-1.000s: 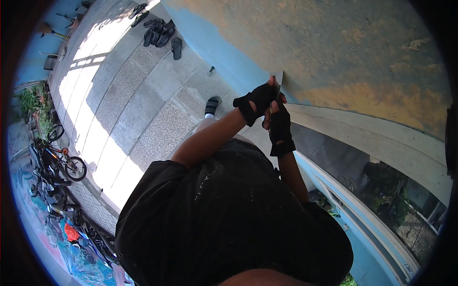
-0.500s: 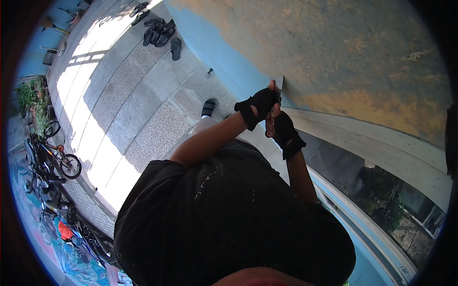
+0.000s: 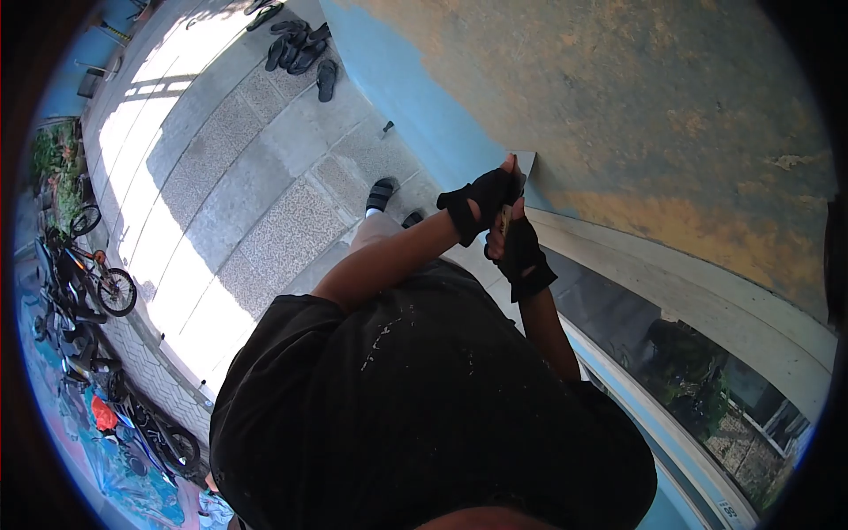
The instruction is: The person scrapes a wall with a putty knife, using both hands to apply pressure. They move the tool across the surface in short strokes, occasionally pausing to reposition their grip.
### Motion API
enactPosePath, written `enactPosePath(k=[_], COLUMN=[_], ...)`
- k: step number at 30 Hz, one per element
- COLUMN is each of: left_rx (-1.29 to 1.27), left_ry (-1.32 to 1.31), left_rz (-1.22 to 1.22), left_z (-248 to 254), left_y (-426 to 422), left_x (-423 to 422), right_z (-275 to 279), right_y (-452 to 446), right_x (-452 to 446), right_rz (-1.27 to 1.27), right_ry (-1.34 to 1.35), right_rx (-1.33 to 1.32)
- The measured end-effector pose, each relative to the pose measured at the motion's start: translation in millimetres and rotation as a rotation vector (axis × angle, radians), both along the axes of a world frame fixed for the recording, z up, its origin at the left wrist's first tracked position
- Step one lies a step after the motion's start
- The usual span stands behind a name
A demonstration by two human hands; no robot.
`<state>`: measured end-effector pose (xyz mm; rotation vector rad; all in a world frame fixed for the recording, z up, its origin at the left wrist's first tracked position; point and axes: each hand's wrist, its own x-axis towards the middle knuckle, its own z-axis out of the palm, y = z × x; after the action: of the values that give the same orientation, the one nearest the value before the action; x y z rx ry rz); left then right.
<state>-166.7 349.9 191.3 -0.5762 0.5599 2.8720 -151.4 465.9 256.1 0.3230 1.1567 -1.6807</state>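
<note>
A scraper [image 3: 527,164] with a wide flat metal blade meets the wall [image 3: 636,115], its edge at the border between blue paint and a bare, stained brown patch. My right hand [image 3: 521,256], in a black fingerless glove, is closed around the scraper's handle. Higher up, my left hand [image 3: 486,196], gloved the same way, grips near the blade, with a finger stretched along it. The two hands are close together, one above the other. Part of the handle is hidden by the gloves.
Beside the wall patch runs a pale ledge [image 3: 671,265] above a dark window. Several black sandals [image 3: 296,49] lie on the paved floor [image 3: 274,221], near a small dark object [image 3: 388,127]. A bicycle [image 3: 110,287] and motorbikes stand at the far left.
The scraper and both hands have shifted slightly down and right in view. The camera view has also turned a little. Both hands keep their hold.
</note>
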Motion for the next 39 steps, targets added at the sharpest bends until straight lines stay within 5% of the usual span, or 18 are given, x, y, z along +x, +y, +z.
enactPosePath(k=[12,16,21,26,28,35,39], left_rx=[0.207,0.161,0.206,0.221,0.26,0.201,0.241], left_ry=[-0.112,-0.191,-0.142,-0.107,-0.079,-0.069,-0.045], left_rz=[-0.161,-0.108,-0.069,-0.122,-0.118,-0.136,-0.06], left_z=[14,17,6,12,5,16,0], left_y=[-9,-10,-23,-9,-16,-20,-22], left_x=[3,-4,-9,-4,-3,-6,-6], right_z=[0,1,-6,-24,-50,-18,-35], right_y=[-23,-19,-37,-14,-13,-36,-35], right_x=[13,3,-4,-2,-3,-5,-6], right_rz=[-0.022,-0.038,0.103,0.1,0.274,0.19,0.301], right_ry=[0.294,0.218,0.417,0.328,0.62,0.536,0.715], right_rx=[0.42,0.332,0.64,0.605,0.817,0.863,0.885])
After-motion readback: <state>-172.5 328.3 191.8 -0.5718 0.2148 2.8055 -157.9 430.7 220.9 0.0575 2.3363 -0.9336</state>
